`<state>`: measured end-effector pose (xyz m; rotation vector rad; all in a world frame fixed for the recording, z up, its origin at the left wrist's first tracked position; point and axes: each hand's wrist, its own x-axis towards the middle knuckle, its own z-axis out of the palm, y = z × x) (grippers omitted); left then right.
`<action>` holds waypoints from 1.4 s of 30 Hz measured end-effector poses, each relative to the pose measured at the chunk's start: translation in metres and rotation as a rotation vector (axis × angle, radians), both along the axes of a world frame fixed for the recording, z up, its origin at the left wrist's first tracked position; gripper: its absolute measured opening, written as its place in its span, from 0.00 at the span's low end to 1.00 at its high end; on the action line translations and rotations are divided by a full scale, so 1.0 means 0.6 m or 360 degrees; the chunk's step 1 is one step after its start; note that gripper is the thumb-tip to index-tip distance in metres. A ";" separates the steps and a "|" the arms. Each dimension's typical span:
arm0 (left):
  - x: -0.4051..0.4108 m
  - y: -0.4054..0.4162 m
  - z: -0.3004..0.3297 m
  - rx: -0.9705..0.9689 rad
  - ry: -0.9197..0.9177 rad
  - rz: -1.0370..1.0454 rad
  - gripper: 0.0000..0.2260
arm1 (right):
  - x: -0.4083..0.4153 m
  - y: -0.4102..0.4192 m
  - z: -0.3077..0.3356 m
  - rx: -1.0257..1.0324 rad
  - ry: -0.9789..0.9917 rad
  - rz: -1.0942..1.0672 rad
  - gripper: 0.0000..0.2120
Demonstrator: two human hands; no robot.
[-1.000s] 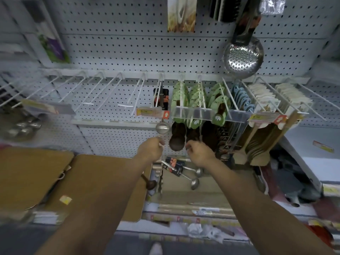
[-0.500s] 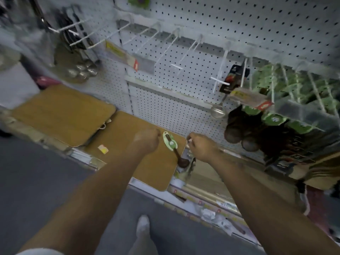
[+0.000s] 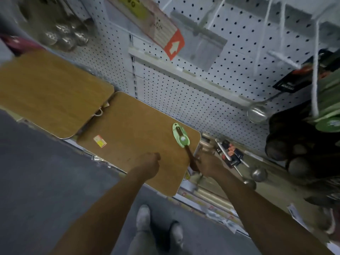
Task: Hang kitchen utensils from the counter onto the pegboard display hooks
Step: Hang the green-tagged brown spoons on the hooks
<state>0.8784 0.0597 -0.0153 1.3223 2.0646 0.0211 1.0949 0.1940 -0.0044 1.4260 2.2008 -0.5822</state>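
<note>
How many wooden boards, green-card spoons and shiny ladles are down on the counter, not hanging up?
Wooden boards: 2
Green-card spoon: 1
Shiny ladles: 2
Total: 5

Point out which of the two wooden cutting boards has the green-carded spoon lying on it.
The nearer, right-hand brown wooden cutting board, with a small yellow sticker. The dark spoon with the green card lies at its right edge; the left-hand wooden board carries no utensil.

Bare forearms, no sleeves; grey trousers (image 3: 141,242); pale grey shoes (image 3: 143,217).
</note>
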 end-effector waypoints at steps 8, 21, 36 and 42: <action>0.017 0.024 -0.151 0.0127 -0.0007 0.0045 0.17 | -0.039 0.077 -0.205 0.0068 -0.0132 0.0061 0.16; 0.061 0.031 -0.118 0.0150 -0.0311 0.0257 0.14 | -0.007 0.031 -0.191 -0.0189 0.0305 -0.0318 0.12; 0.296 0.097 0.229 0.0500 -0.1360 0.0696 0.04 | 0.199 -0.118 0.173 -0.0027 0.1182 -0.0710 0.11; 0.478 0.044 0.290 0.0439 -0.1402 0.0570 0.09 | 0.371 -0.184 0.197 0.0151 0.1346 -0.0788 0.07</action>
